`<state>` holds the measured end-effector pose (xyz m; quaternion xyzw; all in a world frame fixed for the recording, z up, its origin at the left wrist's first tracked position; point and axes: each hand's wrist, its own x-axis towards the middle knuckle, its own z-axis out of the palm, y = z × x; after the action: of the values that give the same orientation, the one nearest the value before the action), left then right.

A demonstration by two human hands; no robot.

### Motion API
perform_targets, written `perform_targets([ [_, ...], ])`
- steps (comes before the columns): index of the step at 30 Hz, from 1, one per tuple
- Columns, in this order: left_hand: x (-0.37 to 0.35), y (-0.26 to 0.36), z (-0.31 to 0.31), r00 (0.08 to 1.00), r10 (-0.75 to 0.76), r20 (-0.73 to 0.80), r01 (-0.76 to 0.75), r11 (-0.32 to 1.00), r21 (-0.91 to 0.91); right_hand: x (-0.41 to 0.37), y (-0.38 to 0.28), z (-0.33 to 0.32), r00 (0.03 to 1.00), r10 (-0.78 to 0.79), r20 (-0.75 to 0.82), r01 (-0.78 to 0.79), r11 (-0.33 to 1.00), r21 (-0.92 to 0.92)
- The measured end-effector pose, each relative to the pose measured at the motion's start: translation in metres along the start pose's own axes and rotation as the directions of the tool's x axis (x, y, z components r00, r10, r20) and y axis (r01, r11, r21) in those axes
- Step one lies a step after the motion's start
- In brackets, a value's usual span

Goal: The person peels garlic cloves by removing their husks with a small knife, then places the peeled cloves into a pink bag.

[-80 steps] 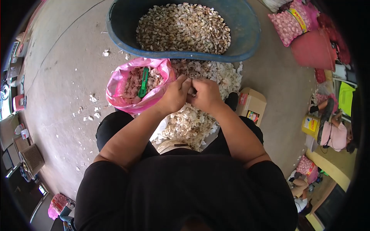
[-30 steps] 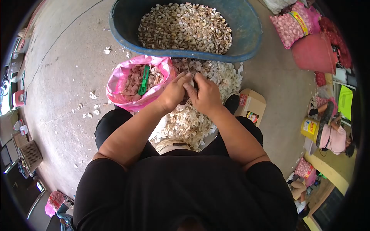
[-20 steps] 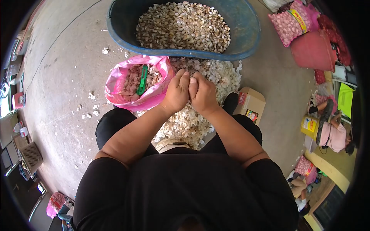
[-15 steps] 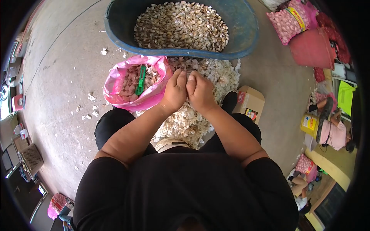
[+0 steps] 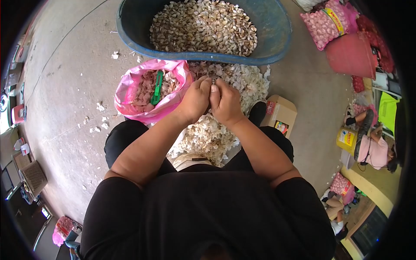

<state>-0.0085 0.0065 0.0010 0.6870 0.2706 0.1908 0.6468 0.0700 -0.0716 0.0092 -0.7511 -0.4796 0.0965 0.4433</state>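
My left hand (image 5: 196, 99) and my right hand (image 5: 226, 100) meet above a pile of papery garlic skins (image 5: 207, 141), fingers curled inward and thumbs close together. Whatever they pinch is small and mostly hidden by the fingers. Left of my hands, an open pink plastic bag (image 5: 125, 100) holds purplish garlic, with a green plastic-handled tool (image 5: 157, 88) lying on top. Just beyond my fingers stands a big blue tub (image 5: 182, 55), its bottom covered with loose garlic cloves (image 5: 203, 28).
A cut cardboard box (image 5: 284, 113) lies right of my shoe (image 5: 258, 113). Farther right are a red bucket (image 5: 352, 55), a net sack of garlic (image 5: 321, 27), a yellow container (image 5: 346, 138) and seated people (image 5: 373, 149). Skin scraps dot the concrete floor (image 5: 73, 108) at left.
My hands have parted slightly at the thumbs and my left hand has tilted a little to the left. The bag, tool and tub shift only slightly with the camera.
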Motion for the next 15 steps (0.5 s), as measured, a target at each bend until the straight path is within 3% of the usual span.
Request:
perform_targets([
  [1,0.002,-0.003,-0.002,0.994,0.113,0.008,-0.113,0.991,0.066,0.001,0.000,0.000,1.000,-0.006,-0.012,0.006,1.000,0.008],
  [3,0.002,-0.002,-0.005,0.996,-0.072,0.047,0.076,0.993,-0.089,0.001,0.001,0.001,0.999,-0.017,-0.037,0.018,1.000,0.023],
  [4,0.003,0.020,-0.009,0.928,-0.348,0.134,0.373,0.882,-0.288,0.002,0.001,0.000,0.999,0.008,-0.033,-0.006,0.999,0.049],
  [5,0.003,0.032,-0.010,0.778,-0.567,0.270,0.624,0.648,-0.436,0.003,0.001,0.000,0.999,0.033,-0.029,-0.031,0.997,0.075],
  [7,0.003,0.031,-0.005,0.705,-0.649,0.284,0.685,0.522,-0.507,0.002,0.001,-0.001,0.994,0.107,0.016,-0.108,0.987,0.120],
  [8,0.005,0.030,-0.005,0.668,-0.685,0.292,0.706,0.457,-0.541,0.002,0.002,-0.002,0.987,0.149,0.056,-0.156,0.978,0.136],
  [12,0.012,0.023,-0.027,0.554,-0.575,0.602,0.828,0.309,-0.467,0.003,0.011,-0.004,0.930,0.341,0.135,-0.367,0.863,0.347],
  [15,0.015,0.016,-0.027,0.629,-0.548,0.551,0.768,0.332,-0.548,0.009,0.009,-0.018,0.941,0.248,0.228,-0.325,0.849,0.417],
])
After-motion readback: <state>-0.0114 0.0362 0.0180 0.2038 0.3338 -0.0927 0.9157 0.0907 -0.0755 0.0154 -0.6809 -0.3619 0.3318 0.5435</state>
